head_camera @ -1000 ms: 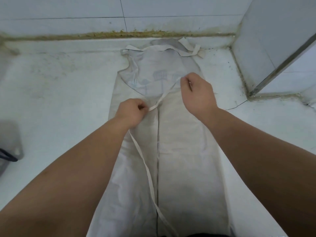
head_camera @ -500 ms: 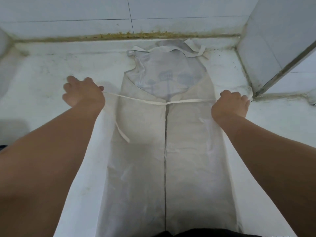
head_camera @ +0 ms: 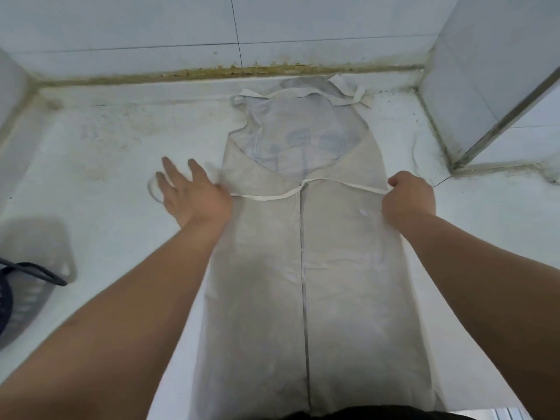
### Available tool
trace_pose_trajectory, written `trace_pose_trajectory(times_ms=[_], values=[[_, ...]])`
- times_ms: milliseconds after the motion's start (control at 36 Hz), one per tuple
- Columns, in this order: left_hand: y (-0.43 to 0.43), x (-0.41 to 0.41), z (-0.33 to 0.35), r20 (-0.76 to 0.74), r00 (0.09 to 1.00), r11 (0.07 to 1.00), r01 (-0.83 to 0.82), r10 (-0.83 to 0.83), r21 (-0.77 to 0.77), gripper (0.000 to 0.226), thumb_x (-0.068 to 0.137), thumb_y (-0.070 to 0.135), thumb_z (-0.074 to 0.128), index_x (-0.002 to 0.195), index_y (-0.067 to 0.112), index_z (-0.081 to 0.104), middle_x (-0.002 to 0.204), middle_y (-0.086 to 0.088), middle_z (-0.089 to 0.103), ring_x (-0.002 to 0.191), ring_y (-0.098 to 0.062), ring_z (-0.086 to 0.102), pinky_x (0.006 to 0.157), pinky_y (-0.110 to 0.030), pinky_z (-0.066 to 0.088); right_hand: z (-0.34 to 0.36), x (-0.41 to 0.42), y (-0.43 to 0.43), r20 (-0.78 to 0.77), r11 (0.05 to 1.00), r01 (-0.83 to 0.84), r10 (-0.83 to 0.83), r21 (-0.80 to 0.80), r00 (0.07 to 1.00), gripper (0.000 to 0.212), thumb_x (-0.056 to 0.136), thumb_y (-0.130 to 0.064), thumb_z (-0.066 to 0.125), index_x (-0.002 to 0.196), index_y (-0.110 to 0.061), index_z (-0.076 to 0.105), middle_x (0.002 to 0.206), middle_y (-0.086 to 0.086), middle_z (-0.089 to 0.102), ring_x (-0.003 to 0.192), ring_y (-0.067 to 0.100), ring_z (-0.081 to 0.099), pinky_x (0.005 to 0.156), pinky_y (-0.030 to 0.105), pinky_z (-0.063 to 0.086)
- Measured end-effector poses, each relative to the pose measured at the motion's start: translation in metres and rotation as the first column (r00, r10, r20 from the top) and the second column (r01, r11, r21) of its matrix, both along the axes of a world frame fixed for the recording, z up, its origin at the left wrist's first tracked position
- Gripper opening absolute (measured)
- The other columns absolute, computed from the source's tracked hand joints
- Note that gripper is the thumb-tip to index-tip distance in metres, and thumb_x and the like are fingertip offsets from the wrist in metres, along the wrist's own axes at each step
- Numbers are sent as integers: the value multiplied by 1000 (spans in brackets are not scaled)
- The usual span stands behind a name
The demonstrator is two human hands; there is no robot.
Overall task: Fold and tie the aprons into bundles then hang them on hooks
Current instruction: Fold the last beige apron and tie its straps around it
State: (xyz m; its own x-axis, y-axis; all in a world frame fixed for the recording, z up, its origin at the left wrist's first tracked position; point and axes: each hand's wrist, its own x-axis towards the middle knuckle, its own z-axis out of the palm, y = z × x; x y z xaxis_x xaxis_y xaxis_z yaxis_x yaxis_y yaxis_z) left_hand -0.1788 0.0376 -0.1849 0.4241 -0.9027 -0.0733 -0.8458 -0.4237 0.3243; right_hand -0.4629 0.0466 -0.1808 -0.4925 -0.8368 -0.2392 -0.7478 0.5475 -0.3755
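A pale grey apron (head_camera: 303, 268) lies flat on the white counter (head_camera: 106, 177), both long sides folded in to meet along a centre seam, its bib and neck strap (head_camera: 342, 95) toward the back wall. A white waist tie (head_camera: 266, 197) runs across the apron at chest height. My right hand (head_camera: 407, 200) sits at the apron's right edge, fingers closed on the right end of the tie. At the left edge my left hand (head_camera: 188, 192) is spread, fingers apart, with the tie's loose left end curling on the counter beside it.
A grey plastic basket (head_camera: 33, 286) with dark contents stands at the left edge of the counter. Tiled walls close the back and the right, with a metal-edged corner (head_camera: 500, 116) at the right. The grout line along the back wall is stained.
The tie was drawn out sideways across the apron by both hands. My left hand has since let go of its end and spread its fingers; my right hand still holds its end.
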Motion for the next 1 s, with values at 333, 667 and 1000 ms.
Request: trace_pose_trajectory(times_ms=[333,667,1000], values=[[28,-24,-28,11,747,688,606,-664,398,62,97,60,18,153,35,8,161,1,-13,147,-24,-14,118,-50,-2,-11,36,33,-73,885,-465,462,-36,884,55,97,-32,44,147,-14,29,149,15,33,136,30,30,113,35,22],[44,0,-27,50,758,745,623,-650,240,67,98,56,26,153,29,-1,160,-1,-19,147,-22,-16,119,-47,-4,-25,47,80,-28,836,-541,545,97,838,55,98,-47,37,147,-23,29,153,2,29,139,23,28,114,32,18],[154,-10,-15,29,820,802,552,-572,227,53,102,40,26,152,24,19,162,0,0,149,-21,-5,117,-44,-1,-26,52,150,-243,828,-545,559,128,792,58,99,-46,26,149,-18,20,151,9,25,136,31,25,116,42,8]])
